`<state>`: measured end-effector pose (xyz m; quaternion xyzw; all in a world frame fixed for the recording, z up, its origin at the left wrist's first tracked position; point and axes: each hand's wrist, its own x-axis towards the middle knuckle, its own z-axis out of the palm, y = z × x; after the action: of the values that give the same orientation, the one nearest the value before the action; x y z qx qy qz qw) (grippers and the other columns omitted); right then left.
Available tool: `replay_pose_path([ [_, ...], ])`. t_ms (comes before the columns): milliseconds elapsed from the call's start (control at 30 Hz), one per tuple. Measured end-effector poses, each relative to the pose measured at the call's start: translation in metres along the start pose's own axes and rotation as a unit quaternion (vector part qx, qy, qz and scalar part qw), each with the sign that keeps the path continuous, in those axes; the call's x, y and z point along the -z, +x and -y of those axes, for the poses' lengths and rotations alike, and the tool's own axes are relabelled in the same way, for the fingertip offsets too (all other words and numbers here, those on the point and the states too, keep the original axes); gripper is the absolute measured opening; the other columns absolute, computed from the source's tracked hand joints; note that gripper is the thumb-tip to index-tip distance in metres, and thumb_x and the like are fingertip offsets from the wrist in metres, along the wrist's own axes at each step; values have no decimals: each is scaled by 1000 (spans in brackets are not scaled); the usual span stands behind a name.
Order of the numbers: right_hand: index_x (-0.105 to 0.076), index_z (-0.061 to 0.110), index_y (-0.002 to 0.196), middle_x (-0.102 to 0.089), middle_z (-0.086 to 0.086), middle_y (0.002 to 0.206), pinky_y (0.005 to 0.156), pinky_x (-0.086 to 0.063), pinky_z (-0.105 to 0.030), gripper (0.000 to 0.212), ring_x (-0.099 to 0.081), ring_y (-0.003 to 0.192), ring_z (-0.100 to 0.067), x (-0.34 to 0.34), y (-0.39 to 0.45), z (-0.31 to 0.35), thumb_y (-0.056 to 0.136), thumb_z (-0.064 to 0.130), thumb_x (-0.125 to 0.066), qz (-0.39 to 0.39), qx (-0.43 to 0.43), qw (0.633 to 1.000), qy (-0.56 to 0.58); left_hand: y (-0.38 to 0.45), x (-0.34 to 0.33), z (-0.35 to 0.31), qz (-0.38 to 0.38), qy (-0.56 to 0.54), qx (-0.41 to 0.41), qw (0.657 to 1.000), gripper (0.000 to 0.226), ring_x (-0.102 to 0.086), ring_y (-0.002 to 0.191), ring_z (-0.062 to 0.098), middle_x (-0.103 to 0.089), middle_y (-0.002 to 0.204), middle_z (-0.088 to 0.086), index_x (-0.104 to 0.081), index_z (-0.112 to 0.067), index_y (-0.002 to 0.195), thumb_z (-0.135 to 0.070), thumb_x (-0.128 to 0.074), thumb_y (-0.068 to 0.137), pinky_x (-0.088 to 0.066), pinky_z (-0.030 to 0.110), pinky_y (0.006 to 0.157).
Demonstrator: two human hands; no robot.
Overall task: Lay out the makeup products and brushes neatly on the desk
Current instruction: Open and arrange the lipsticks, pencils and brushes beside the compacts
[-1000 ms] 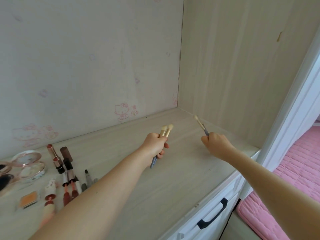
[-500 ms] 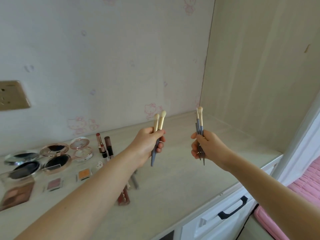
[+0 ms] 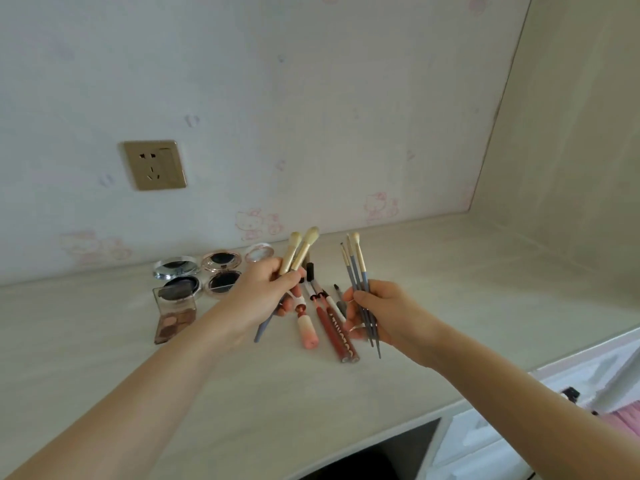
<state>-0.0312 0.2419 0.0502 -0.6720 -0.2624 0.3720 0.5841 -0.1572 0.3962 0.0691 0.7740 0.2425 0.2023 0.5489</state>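
left grip (image 3: 266, 294): grasps two brushes (image 3: 299, 251) | right grip (image 3: 381, 311): grasps thin brushes (image 3: 356, 268) | both above worktop (image 3: 450, 289)

Pale desk (image 3: 450, 306) with compacts (image 3: 221, 271), lip tubes (image 3: 337, 332).

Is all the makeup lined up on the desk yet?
Not yet. The compacts and lip tubes already lie on the desk. The left hand holds two fluffy brushes, the right hand three thin brushes. Those still need laying down.
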Motion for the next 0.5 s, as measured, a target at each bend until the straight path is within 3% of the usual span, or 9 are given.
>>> replay_pose_path([
  [133, -61, 3, 97, -55, -12, 88, 59, -57, -29, 20, -61, 71, -19, -42, -1, -3, 100, 9, -42, 7, -37, 998, 50, -16, 35, 19, -30, 35, 15, 999, 11, -55, 52, 8, -65, 74, 3, -63, -11, 96, -16, -53, 96, -49, 23, 53],
  [333, -61, 4, 95, -57, -9, 83, 67, -58, -36, 20, -63, 74, -19, -83, -6, -5, 100, 10, -43, 60, -82, 992, 71, -34, 74, 46, -19, 137, 28, 990, 14, -59, 58, 10, -67, 78, 2, -63, -10, 97, -19, -52, 97, -48, 21, 53],
  [500, -61, 4, 100, -58, -8, 80, 65, -58, -32, 21, -64, 72, -18, -100, -11, -9, 100, 12, -41, 84, -110, 989, 43, -39, 86, 68, 4, 353, -16, 936, 14, -59, 69, 16, -64, 75, -5, -57, -18, 82, -17, -52, 94, -39, 20, 57],
])
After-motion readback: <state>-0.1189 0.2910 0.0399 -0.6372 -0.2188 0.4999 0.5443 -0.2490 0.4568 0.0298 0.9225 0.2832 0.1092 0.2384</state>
